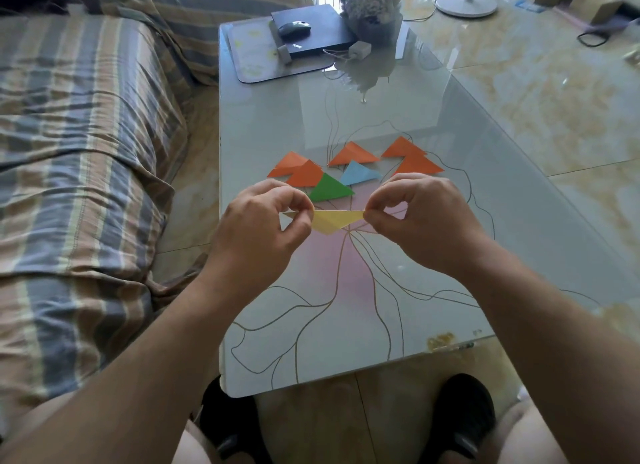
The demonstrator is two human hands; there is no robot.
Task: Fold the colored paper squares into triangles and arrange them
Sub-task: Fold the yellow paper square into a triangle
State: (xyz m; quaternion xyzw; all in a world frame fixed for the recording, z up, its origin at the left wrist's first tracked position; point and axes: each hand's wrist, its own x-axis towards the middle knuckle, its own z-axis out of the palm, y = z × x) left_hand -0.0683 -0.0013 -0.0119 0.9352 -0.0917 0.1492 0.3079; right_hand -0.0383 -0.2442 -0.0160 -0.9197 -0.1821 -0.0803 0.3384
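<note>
Both hands' (263, 221) (426, 217) pinch on yellow paper (334, 221) above table (381, 100).

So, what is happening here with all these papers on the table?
A person is folding colored paper. Both hands hold one yellow paper above the glass table: the left hand pinches its left end and the right hand pinches its right end. It already looks folded into a triangle shape. Behind it, finished triangles lie on the table: five orange ones, among them the middle orange triangle, a green triangle and a light blue triangle.
</note>
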